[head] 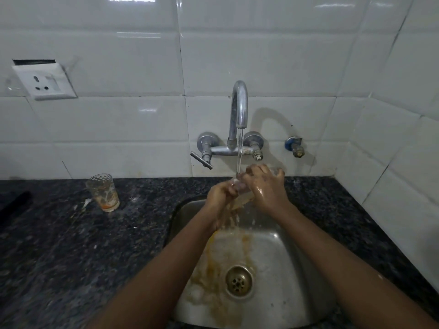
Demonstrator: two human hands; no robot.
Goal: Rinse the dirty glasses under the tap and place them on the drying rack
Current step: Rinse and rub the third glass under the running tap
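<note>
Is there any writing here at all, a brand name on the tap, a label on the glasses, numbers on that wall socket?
None can be read.
Tap: bare metal, no brand visible.
Wall socket: plain white, no numbers or marks visible.
Dirty glass on the counter: only a cut pattern, no label.
Glass under the water: mostly hidden by both hands, nothing legible.

Clear glass [240, 186], wet and smeared, gripped between left hand [221, 193] and right hand [266, 188], both glistening with water. Directly above the hands: tap [238, 108] of polished metal, dulled with spots. Below the hands: sink [285, 269] of brushed steel, matt, streaked orange-brown. Left of the left hand: second glass [102, 192], cut-patterned, clouded with orange residue, on countertop [59, 245] of dark speckled stone, semi-gloss. Behind the hands: white wall tiles [118, 119], glazed, glossy.
</note>
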